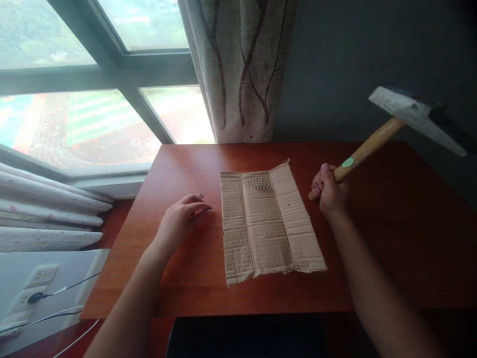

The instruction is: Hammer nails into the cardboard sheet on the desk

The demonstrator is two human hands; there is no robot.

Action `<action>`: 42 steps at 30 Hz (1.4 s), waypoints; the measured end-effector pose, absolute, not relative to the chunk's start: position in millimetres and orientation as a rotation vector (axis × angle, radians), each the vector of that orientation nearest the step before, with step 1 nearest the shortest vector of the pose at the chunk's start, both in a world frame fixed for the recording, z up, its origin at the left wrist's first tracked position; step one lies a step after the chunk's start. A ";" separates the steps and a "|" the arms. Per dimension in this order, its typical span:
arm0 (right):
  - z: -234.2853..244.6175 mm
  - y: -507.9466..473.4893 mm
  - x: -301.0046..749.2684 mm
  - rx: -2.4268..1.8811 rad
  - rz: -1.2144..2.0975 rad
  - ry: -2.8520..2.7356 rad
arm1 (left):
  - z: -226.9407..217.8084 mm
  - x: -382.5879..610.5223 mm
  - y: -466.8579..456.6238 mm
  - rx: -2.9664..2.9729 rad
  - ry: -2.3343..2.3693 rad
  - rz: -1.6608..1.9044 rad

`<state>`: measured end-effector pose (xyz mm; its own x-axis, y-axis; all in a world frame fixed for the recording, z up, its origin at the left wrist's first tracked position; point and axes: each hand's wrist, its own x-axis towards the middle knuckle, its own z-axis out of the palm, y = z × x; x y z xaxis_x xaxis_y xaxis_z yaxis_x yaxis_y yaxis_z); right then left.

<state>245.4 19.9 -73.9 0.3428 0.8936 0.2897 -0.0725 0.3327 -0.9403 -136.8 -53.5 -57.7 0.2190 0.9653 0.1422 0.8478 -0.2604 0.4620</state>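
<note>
My right hand (331, 191) is closed round the lower part of a wooden-handled hammer (372, 144). The hammer tilts up to the right, its grey metal head raised above the table. Left of the cardboard, my left hand (182, 216) rests low over the tabletop with its fingers apart. A few small metal nails (200, 195) show just beyond its fingertips. Between my hands lies a creased, flattened sheet of cardboard (268, 228). Near its far end are rows of small dark holes, and a row of nails (263, 187) sticks out there.
The reddish-brown wooden table (186, 278) extends under everything. A patterned curtain (242, 69) hangs behind it, beside a window (104, 124) on the left. At lower left, a wall socket (32, 293) has a plug and cables near the table edge. A dark seat (246, 338) stands at the front.
</note>
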 end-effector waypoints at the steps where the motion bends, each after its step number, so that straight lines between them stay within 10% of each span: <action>1: -73.4 19.7 245.2 -1.027 0.798 -1.010 | -56.7 -136.4 -53.2 2.166 1.704 0.665; 11: -72.9 20.2 244.7 -1.037 0.784 -1.015 | 8.7 -88.0 -46.4 1.249 1.241 1.452; 42: -71.8 19.6 244.8 -1.060 0.786 -1.024 | -10.6 -21.2 -13.7 1.865 1.497 1.183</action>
